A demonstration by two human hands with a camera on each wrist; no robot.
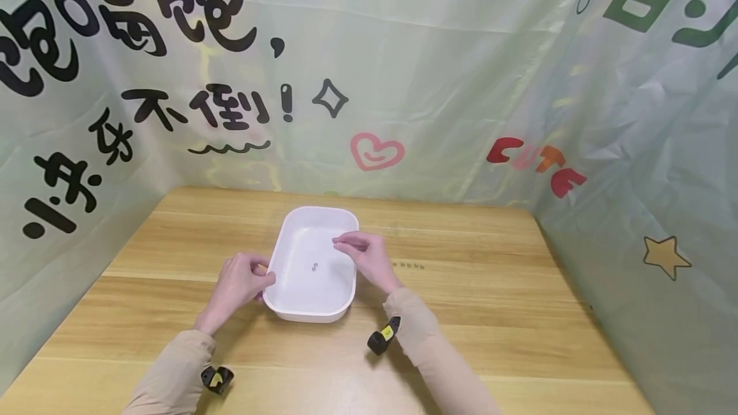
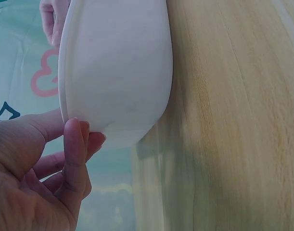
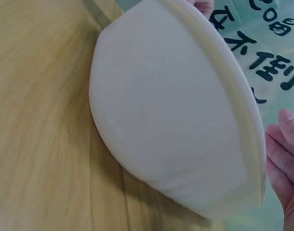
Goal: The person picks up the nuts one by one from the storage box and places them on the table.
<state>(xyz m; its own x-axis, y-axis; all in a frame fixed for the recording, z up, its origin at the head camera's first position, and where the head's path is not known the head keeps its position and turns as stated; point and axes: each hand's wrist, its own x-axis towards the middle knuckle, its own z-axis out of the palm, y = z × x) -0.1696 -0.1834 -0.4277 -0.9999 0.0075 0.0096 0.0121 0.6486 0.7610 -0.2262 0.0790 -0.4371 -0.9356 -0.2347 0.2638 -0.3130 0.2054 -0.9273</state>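
A white plastic box [image 1: 312, 303], open at the top with rounded corners, sits on the wooden table. My left hand [image 1: 239, 284] grips its left rim, the thumb at the edge and fingers against the outer wall, also seen in the left wrist view [image 2: 50, 168]. Over the right side of the box my right hand [image 1: 367, 255] pinches a tiny dark piece at the fingertips, too small to identify surely. Inside the box lie small grey ring-like pieces [image 1: 314, 267]. Right of the box, several similar pieces [image 1: 409, 266] lie in a row, partly behind the right wrist.
The wooden table [image 1: 490, 325] extends around the box on all sides. A printed cloth [image 1: 438, 82] hangs behind it and along both sides. Each wrist wears a black strap-on device [image 1: 383, 336].
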